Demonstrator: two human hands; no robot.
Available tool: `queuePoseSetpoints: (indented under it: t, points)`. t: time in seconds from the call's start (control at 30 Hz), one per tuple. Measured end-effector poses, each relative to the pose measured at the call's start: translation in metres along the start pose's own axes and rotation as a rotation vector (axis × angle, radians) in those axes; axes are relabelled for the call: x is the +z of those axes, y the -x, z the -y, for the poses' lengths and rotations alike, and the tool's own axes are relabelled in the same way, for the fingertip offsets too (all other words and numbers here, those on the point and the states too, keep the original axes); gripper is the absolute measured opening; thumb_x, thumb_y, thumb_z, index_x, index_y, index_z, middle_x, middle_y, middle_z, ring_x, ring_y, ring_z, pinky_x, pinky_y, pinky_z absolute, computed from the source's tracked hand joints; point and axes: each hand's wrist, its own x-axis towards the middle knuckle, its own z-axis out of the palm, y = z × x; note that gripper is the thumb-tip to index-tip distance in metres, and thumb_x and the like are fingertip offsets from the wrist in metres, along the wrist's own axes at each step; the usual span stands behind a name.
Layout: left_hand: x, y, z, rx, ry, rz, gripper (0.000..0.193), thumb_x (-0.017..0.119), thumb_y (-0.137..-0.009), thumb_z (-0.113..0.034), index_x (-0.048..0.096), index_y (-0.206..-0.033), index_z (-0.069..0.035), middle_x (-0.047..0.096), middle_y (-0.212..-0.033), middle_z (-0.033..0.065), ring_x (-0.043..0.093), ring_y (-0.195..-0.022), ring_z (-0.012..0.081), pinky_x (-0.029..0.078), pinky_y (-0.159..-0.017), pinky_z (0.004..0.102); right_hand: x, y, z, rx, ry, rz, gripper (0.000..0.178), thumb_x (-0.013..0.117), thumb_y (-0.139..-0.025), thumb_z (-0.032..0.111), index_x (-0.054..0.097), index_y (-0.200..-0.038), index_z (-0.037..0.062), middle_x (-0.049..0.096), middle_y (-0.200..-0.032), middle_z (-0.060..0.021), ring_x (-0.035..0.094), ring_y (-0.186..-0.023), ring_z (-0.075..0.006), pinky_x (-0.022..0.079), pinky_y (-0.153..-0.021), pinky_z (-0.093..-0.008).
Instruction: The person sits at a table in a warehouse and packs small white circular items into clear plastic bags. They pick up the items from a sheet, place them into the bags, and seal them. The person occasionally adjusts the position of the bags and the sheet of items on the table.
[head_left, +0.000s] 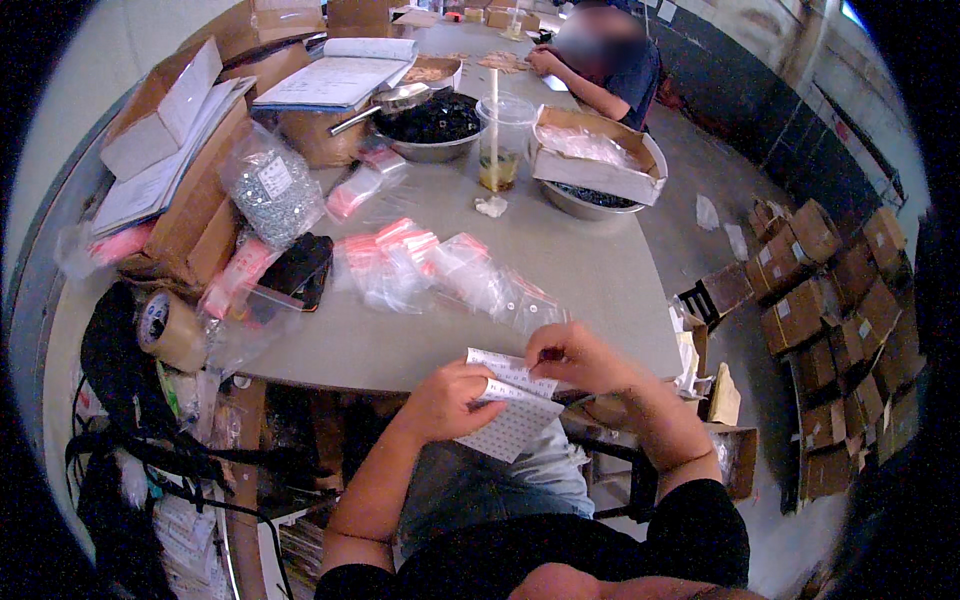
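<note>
My left hand (450, 400) grips a white sheet of small printed labels (515, 418) over my lap, at the table's near edge. The sheet is folded or curled, with its upper strip bent back. At the sheet's upper right corner is my right hand (575, 358), its fingers curled in a pinch. What those fingertips hold is too small to make out. Just beyond my hands, a spread of small clear zip bags (470, 275) with red top edges lies on the grey table (610, 290). A few bags nearest my right hand bear small round labels.
A bag of metal parts (270, 185), a black pouch (302, 272) and a tape roll (170, 325) lie left. Farther back stand a bowl of black parts (430, 125), a plastic cup (497, 150) and an open carton (600, 150). A co-worker (610, 70) sits at the far right.
</note>
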Motion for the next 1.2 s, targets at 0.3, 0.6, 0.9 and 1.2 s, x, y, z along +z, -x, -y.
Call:
queuePoseSetpoints:
  t: [0.3, 0.6, 0.9, 1.2]
  points:
    - [0.000, -0.002, -0.001, -0.002, 0.007, -0.003, 0.016, 0.073, -0.075, -0.016, 0.064, -0.076, -0.003, 0.066, -0.087, 0.0125, 0.061, -0.078, 0.0321, 0.050, -0.070, 0.0388, -0.023, -0.015, -0.034, 0.175, 0.144, -0.130, 0.022, 0.061, -0.078, -0.003, 0.057, -0.100, 0.0019, 0.060, -0.086, -0.0076, 0.058, -0.079, -0.0155, 0.048, -0.071, -0.0293]
    - [-0.001, 0.000, 0.003, 0.029, -0.006, -0.013, 0.016, 0.072, -0.075, -0.017, 0.064, -0.077, -0.003, 0.066, -0.088, 0.0125, 0.062, -0.078, 0.0318, 0.050, -0.071, 0.0387, -0.025, -0.020, -0.039, 0.255, 0.508, -0.257, 0.030, 0.069, -0.074, 0.012, 0.055, -0.099, 0.0063, 0.059, -0.097, -0.0167, 0.059, -0.090, -0.0358, 0.048, -0.077, -0.0427]
    - [-0.003, -0.001, 0.001, 0.024, -0.005, -0.007, 0.016, 0.072, -0.076, -0.016, 0.064, -0.077, -0.003, 0.066, -0.088, 0.0124, 0.062, -0.077, 0.0320, 0.050, -0.071, 0.0388, -0.019, -0.047, -0.027, 0.191, 0.356, -0.034, 0.029, 0.068, -0.075, 0.011, 0.055, -0.100, 0.0048, 0.061, -0.082, -0.0141, 0.061, -0.078, -0.0303, 0.048, -0.069, -0.0393]
    - [0.000, 0.002, 0.006, -0.007, 0.013, 0.018, 0.017, 0.075, -0.073, -0.017, 0.067, -0.079, -0.003, 0.068, -0.089, 0.0146, 0.065, -0.079, 0.0332, 0.052, -0.071, 0.0399, -0.026, -0.050, -0.027, 0.117, 0.550, -0.079, 0.019, 0.063, -0.079, 0.015, 0.061, -0.095, 0.0047, 0.062, -0.093, -0.0178, 0.058, -0.090, -0.0367, 0.048, -0.078, -0.0434]
